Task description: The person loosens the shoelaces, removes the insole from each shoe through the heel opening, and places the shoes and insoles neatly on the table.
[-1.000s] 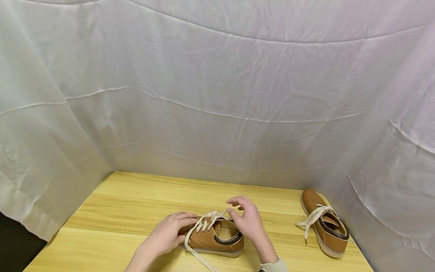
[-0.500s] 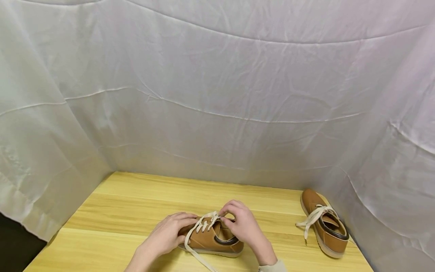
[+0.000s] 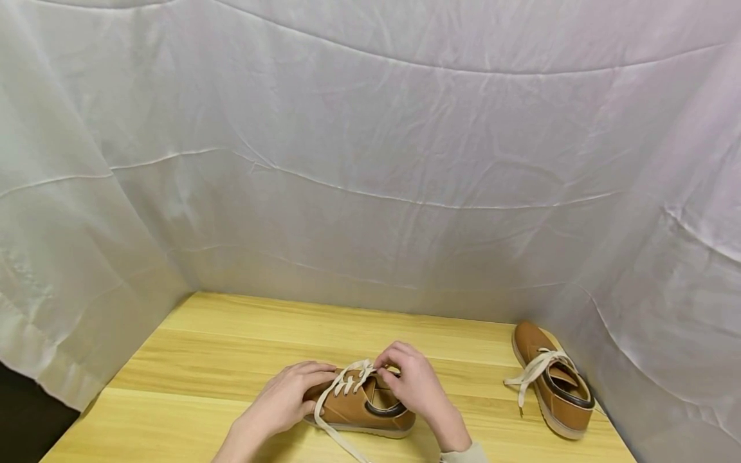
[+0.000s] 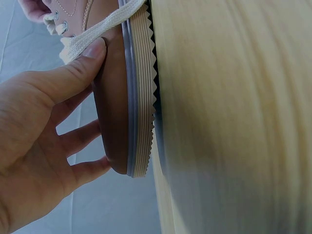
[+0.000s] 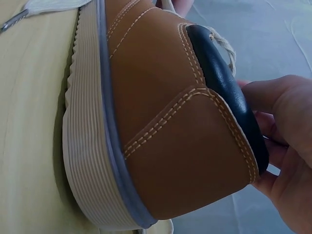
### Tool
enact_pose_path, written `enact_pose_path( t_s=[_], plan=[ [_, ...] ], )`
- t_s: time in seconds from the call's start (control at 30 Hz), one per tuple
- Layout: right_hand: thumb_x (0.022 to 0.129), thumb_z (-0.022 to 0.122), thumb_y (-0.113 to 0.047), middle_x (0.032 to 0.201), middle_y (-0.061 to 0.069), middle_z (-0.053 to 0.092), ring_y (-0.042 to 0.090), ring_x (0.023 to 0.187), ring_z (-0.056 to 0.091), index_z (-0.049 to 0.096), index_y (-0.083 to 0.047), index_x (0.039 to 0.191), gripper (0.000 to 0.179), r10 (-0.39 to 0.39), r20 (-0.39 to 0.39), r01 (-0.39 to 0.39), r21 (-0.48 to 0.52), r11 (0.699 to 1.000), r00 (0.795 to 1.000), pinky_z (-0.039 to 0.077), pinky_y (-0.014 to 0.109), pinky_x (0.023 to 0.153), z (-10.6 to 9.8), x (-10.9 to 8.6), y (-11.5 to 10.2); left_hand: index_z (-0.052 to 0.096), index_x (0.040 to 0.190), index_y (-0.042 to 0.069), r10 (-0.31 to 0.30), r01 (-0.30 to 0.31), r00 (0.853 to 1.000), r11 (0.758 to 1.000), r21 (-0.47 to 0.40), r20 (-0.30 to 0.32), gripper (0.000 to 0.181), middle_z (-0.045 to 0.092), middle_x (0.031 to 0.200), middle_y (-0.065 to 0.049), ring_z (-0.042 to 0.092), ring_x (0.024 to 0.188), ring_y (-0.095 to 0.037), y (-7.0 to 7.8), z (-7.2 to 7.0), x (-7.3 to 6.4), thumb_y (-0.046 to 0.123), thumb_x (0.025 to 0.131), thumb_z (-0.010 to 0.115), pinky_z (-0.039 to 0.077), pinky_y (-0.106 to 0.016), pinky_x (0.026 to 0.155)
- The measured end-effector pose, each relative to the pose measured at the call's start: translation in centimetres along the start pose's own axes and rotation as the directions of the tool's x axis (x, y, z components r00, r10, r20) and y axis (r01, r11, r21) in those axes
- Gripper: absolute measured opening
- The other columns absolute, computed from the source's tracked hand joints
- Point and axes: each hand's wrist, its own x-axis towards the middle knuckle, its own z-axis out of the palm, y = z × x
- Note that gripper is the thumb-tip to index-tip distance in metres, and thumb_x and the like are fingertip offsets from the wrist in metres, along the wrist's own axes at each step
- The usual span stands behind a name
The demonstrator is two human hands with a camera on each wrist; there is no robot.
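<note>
A brown leather shoe (image 3: 347,409) stands on its sole, toe pointing left, in the head view. My left hand (image 3: 282,397) grips its toe; the left wrist view shows the thumb on the near side, beside a cream lace (image 4: 109,22), and fingers on the far side. At the throat of the shoe, my right hand (image 3: 413,384) pinches the shoelace (image 3: 365,368) between thumb and forefinger. The exact hold is partly hidden. Seen from the right wrist, the dark padded collar (image 5: 226,92) lies beside that hand. One long lace end hangs over the near side onto the table.
A second brown shoe (image 3: 570,417), with cream laces tied over it, stands at the right edge of the wood-grain table (image 3: 231,347). Grey cloth (image 3: 370,244) hangs behind the table and along both sides.
My right hand has moved left and slightly down, from above the shoe's opening to the lacing, and the lace it drew out is now slack. The left hand stays put.
</note>
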Motion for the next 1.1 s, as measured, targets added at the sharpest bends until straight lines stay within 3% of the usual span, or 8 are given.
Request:
enact_pose_path(
  t_s=[0.43, 0.7, 0.9, 1.1],
  plan=[
    [0.080, 0.084, 0.005, 0.088, -0.010, 0.069, 0.012, 0.080, 0.066, 0.074, -0.016, 0.088, 0.025, 0.049, -0.169, -0.048, 0.012, 0.999, 0.984, 0.061, 0.038, 0.072, -0.6, 0.1, 0.8, 0.071, 0.135, 0.020, 0.000, 0.000, 1.000, 1.000, 0.013, 0.003, 0.051, 0.065, 0.142, 0.001, 0.061, 0.130, -0.028, -0.1, 0.1, 0.0, 0.016, 0.086, 0.084, 0.049, -0.055, 0.108],
    [0.084, 0.080, 0.004, 0.088, -0.003, 0.071, 0.017, 0.082, 0.066, 0.075, -0.014, 0.088, 0.020, 0.181, -0.235, -0.183, 0.014, 0.983, 0.955, 0.059, 0.040, 0.071, -1.1, 0.0, 1.7, 0.071, 0.134, 0.019, -0.016, 0.016, 1.000, 1.000, 0.006, 0.002, 0.052, 0.065, 0.141, 0.000, 0.060, 0.130, -0.031, -0.1, 0.1, 0.0, 0.011, 0.084, 0.084, 0.048, -0.057, 0.108],
    [0.085, 0.080, 0.002, 0.087, -0.004, 0.069, 0.018, 0.082, 0.067, 0.075, -0.014, 0.087, 0.017, 0.288, -0.213, -0.287, 0.038, 0.957, 0.933, 0.058, 0.031, 0.070, -1.5, -0.1, 2.5, 0.071, 0.134, 0.018, -0.016, 0.016, 1.000, 1.000, 0.018, 0.006, 0.052, 0.065, 0.141, 0.000, 0.061, 0.129, -0.030, -0.1, 0.1, 0.0, 0.010, 0.084, 0.083, 0.049, -0.056, 0.108],
    [0.086, 0.079, 0.000, 0.084, -0.004, 0.066, 0.016, 0.081, 0.065, 0.074, -0.015, 0.086, 0.016, 0.337, -0.118, -0.336, 0.034, 0.941, 0.934, 0.055, 0.028, 0.069, -1.5, -0.3, 3.2, 0.071, 0.135, 0.017, -0.018, 0.018, 1.000, 1.000, 0.012, 0.013, 0.051, 0.065, 0.141, -0.001, 0.061, 0.130, -0.030, -0.1, 0.0, 0.0, 0.011, 0.085, 0.083, 0.049, -0.057, 0.108]
  ],
)
